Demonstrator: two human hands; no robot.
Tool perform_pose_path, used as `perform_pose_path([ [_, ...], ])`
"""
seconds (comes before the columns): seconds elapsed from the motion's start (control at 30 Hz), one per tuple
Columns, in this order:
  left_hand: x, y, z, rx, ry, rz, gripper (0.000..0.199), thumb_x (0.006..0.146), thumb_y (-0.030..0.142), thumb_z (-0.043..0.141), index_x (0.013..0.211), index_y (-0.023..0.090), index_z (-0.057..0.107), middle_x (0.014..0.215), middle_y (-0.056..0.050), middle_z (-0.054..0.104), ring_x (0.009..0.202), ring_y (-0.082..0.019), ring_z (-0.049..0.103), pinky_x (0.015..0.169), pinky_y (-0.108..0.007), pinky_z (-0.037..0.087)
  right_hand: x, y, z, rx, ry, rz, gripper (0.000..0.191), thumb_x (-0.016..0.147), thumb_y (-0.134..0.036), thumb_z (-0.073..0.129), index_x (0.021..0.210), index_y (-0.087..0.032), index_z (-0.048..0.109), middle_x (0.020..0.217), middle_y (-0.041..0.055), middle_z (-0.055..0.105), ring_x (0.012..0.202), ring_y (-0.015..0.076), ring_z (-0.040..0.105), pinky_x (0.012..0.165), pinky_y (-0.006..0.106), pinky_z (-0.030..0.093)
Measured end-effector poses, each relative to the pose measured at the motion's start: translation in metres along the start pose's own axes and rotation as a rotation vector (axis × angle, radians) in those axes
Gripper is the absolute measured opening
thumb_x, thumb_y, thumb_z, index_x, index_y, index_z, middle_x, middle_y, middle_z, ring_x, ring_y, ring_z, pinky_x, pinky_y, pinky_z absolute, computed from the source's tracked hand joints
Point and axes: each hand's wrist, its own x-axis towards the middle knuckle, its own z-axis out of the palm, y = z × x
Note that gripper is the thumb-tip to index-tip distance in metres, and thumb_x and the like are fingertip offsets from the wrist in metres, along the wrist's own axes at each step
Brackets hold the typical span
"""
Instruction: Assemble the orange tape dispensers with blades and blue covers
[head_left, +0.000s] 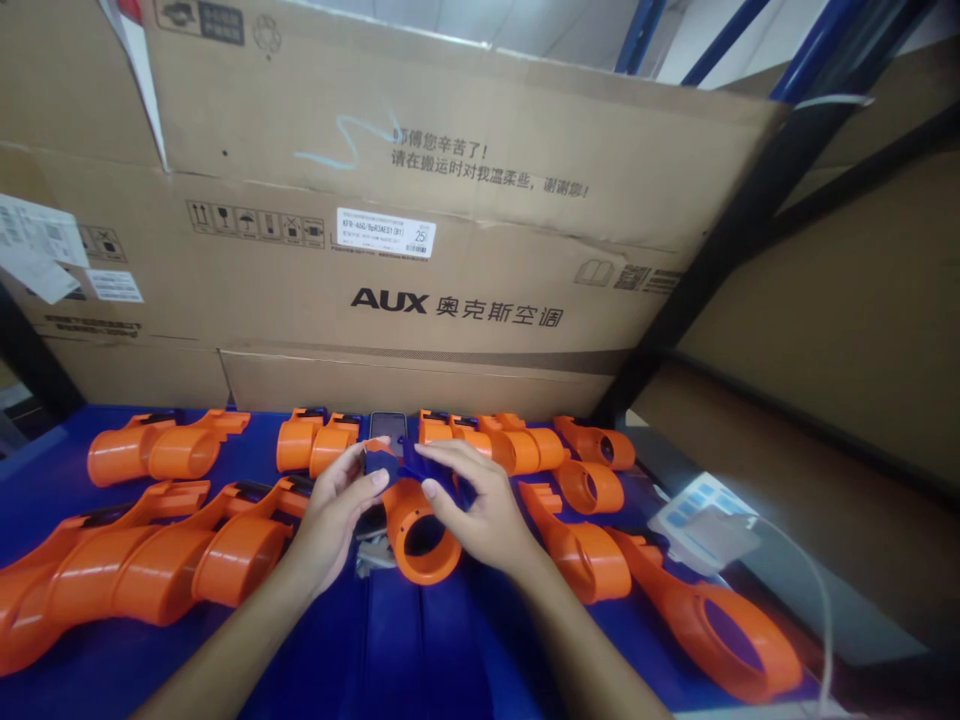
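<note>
Both hands hold one orange plastic ring-shaped housing (pixel 420 535) over the blue table (pixel 420 650). My left hand (pixel 334 515) pinches its upper left end, fingertips near a small dark part at the top. My right hand (pixel 480 510) grips the upper right side, fingers curled over the rim. The housing's round opening faces me. A dark phone (pixel 388 425) lies flat just behind the hands.
Several orange housings lie in rows on the table: left (pixel 150 570), back (pixel 315 440), right (pixel 577 555), and a large one near the right edge (pixel 720 625). Cardboard boxes (pixel 420 250) wall off the back. A white packet (pixel 701 525) and a cable lie at right.
</note>
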Motion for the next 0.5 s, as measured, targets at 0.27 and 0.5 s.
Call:
perform_pose_path([
  [0.27, -0.0048, 0.0037, -0.001, -0.054, -0.075, 0.077, 0.063, 0.073, 0.023, 0.083, 0.134, 0.028, 0.066, 0.135, -0.009, 0.068, 0.131, -0.031, 0.058, 0.109, -0.043, 0.047, -0.0017, -0.0007, -0.0024, 0.042, -0.068, 0.103, 0.041, 0.095, -0.032, 0.067, 0.135, -0.026, 0.063, 0.13, 0.0092, 0.07, 0.115, 0.0262, 0.069, 0.098, 0.043, 0.056],
  [0.5, -0.007, 0.0069, 0.0019, 0.005, -0.086, 0.151, 0.076, 0.068, 0.024, 0.086, 0.14, 0.028, 0.06, 0.149, -0.01, 0.057, 0.142, -0.036, 0.047, 0.115, -0.044, 0.042, -0.0043, -0.0006, -0.0015, -0.086, -0.061, 0.004, 0.062, 0.084, -0.042, 0.079, 0.14, -0.026, 0.058, 0.131, 0.0107, 0.069, 0.117, 0.0291, 0.067, 0.103, 0.045, 0.053],
])
